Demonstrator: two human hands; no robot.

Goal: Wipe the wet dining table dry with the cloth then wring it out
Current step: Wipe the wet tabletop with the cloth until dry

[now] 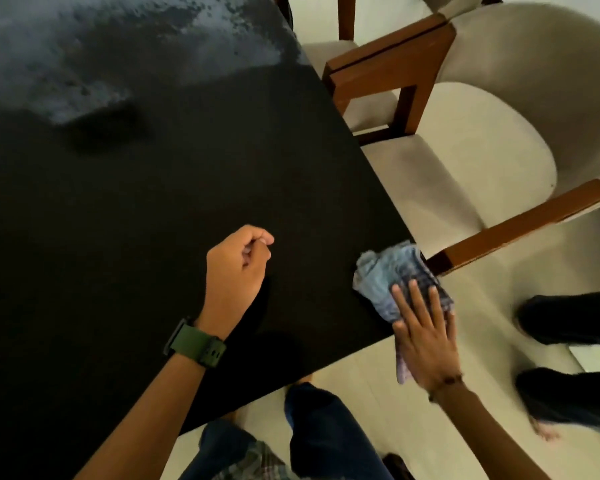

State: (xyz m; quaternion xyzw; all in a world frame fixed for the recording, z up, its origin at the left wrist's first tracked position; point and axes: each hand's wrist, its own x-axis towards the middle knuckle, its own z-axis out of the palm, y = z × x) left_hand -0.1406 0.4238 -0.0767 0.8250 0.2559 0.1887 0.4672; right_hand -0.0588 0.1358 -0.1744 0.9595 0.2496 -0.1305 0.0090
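1. The right hand [421, 327] lies flat with the fingers spread, palm down on the cloth [392, 282]. It presses the cloth and does not pinch it.
2. The left hand [238, 268] is curled into a loose fist over the dark table [153, 209]. It holds nothing, and I cannot tell if it touches the surface.
3. The cloth is a crumpled blue-grey bundle at the near right corner of the table, and part of it hangs over the edge under the palm.
4. Its long axis seems to run from the wrist side up toward the wooden armrest [520, 230] of the chair [482, 147], roughly along the fingers.
5. A wet, shiny patch [94, 57] remains at the far side of the table, well apart from the cloth.
6. To do this step well, I think the palm should keep even pressure, pull the hanging part back onto the top, and make long overlapping strokes toward the wet area.
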